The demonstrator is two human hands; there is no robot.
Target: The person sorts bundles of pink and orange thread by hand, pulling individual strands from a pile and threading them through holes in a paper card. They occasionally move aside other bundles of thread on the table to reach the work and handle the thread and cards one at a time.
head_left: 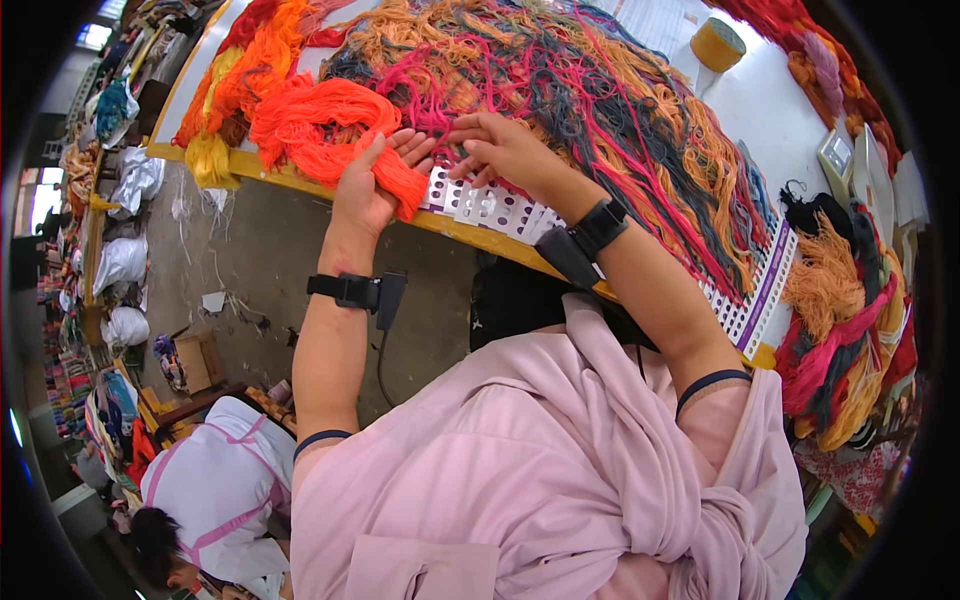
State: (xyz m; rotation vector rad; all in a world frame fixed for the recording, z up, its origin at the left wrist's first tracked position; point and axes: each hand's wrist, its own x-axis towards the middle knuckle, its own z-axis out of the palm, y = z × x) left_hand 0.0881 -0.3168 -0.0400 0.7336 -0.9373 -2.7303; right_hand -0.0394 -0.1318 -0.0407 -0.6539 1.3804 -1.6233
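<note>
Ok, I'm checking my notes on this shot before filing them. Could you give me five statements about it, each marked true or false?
1. The orange skein lies across the left hand. True.
2. The right hand is clenched in a fist. False: the right hand is open, its fingers loosely bent.
3. The punched white strip runs along the yellow table edge. True.
4. The yellow roll stands left of the orange skein. False: the yellow roll stands to its right.
5. A co-worker in white shows at lower left. True.
</note>
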